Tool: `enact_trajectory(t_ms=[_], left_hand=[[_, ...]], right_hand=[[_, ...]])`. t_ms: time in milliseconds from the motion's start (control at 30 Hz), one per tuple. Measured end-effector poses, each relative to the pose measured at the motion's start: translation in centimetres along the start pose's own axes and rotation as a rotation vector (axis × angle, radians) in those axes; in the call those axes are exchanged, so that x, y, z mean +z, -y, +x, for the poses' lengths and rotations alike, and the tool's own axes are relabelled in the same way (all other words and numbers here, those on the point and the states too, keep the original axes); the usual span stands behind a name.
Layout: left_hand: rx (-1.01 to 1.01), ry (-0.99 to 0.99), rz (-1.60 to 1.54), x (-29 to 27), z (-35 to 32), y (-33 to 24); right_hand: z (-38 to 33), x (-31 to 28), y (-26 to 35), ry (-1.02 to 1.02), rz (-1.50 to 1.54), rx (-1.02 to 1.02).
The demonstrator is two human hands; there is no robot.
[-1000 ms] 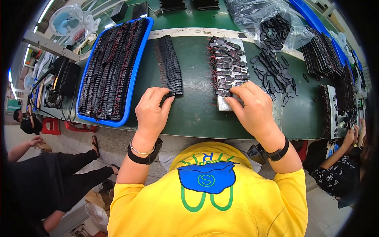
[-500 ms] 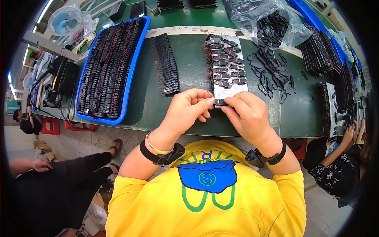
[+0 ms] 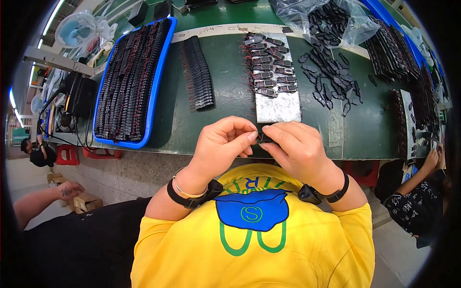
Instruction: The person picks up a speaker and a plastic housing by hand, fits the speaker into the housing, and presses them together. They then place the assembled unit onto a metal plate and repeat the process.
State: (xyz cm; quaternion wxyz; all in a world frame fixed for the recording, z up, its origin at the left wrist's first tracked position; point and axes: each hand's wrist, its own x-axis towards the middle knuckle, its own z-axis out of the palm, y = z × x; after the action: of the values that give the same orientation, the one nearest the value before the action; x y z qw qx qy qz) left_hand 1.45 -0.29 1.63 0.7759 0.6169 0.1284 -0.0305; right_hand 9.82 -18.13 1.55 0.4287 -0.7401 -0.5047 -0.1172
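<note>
My left hand (image 3: 224, 145) and my right hand (image 3: 294, 146) meet at the near edge of the green table (image 3: 225, 103), fingertips pinched together on one small black part with thin red wires (image 3: 264, 138). Most of that part is hidden by my fingers. Just beyond my hands lies a shiny metal plate (image 3: 278, 106) carrying rows of similar wired black parts (image 3: 267, 65). To its left runs a stacked row of black pieces (image 3: 197, 79).
A blue tray (image 3: 128, 81) packed with black parts sits at the left. Loose black parts (image 3: 331, 79) and a clear plastic bag (image 3: 331, 19) lie at the right. Another person's hand (image 3: 432, 158) works at the far right; someone's arm (image 3: 48, 197) shows lower left.
My hands left the row and the plate, came together at the table's near edge, and now pinch one small wired part between them, slightly closer to me than half a second ago.
</note>
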Motion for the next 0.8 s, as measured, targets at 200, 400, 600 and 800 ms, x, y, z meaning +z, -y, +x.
enact_trajectory(t_ms=[200, 400, 600, 800], left_hand=[[0.232, 0.029, 0.255, 0.3, 0.1, 0.7], [0.679, 0.033, 0.724, 0.6, 0.1, 0.5], [0.679, 0.084, 0.533, 0.0, 0.3, 1.4], [0.286, 0.082, -0.059, 0.2, -0.4, 2.7]], right_hand=[[-0.6, -0.2, 0.3, 0.028, -0.011, 0.007], [-1.2, -0.3, 0.1, 0.028, 0.028, 0.032], [-1.6, -0.5, -0.1, -0.017, 0.068, -0.024], [-1.6, -0.8, -0.2, -0.004, 0.038, -0.099]])
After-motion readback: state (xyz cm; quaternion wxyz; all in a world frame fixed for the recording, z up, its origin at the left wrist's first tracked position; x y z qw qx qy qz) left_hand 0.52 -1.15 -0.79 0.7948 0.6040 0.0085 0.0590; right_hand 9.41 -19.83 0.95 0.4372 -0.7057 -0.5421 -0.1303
